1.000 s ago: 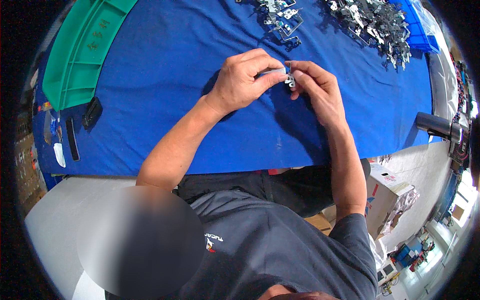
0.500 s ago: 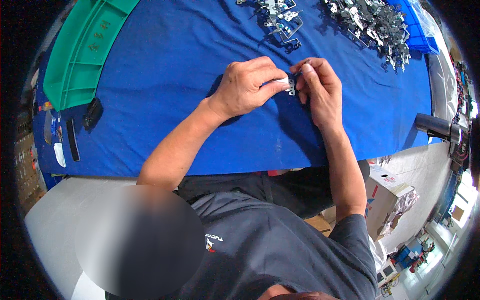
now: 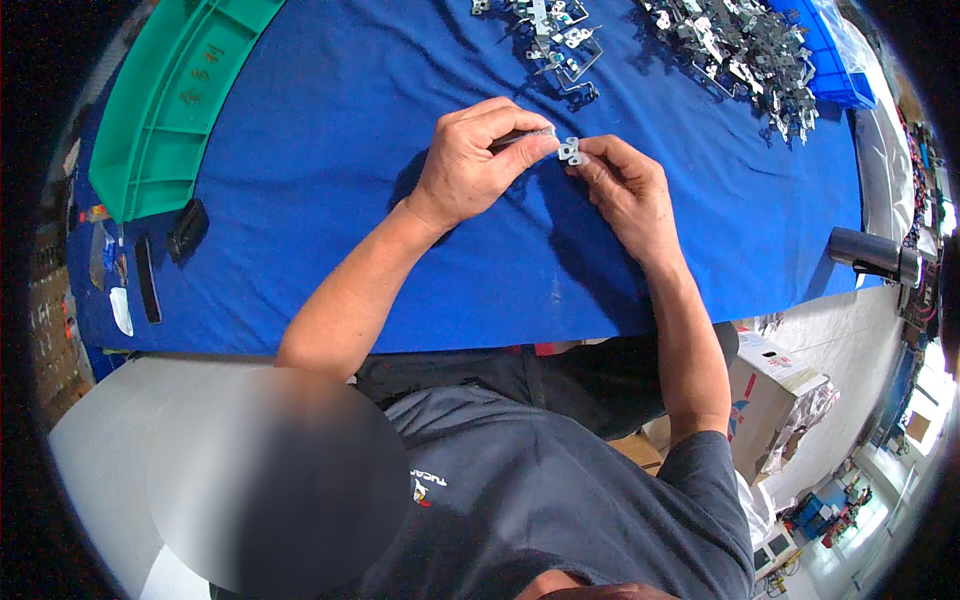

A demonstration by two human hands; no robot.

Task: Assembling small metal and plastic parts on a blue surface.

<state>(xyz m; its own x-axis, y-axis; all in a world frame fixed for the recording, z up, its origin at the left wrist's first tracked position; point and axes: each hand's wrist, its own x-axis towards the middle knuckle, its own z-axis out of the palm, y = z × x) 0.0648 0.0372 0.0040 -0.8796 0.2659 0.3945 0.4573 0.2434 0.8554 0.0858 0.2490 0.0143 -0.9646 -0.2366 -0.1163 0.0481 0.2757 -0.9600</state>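
Looking light and stiff, the small silvery perforated metal bracket (image 3: 569,152) suits edge-pinching by the right hand (image 3: 632,190), the left hand (image 3: 468,160) pinching a flat grey strip (image 3: 519,139), perhaps its body.

We are looking at a small bracket (image 3: 568,152) of pale, smooth metal with a soft shine; the strip (image 3: 520,138) near it is also looking like metal, in duller grey. In the heap (image 3: 750,65) of metal parts we are seeing glossy faces among dark, matt ones, and the smaller cluster (image 3: 560,45) is glinting likewise. The tablecloth (image 3: 420,300) is showing matt, softly wrinkled cloth. We are taking the green tray (image 3: 160,150) for smooth plastic with a slight sheen, and the blue bin (image 3: 822,55) for glossier plastic. The cardboard box (image 3: 765,385) is looking papery and matt, its wrapping (image 3: 805,415) crinkled and shiny, and the T-shirt (image 3: 540,490) matt cloth.
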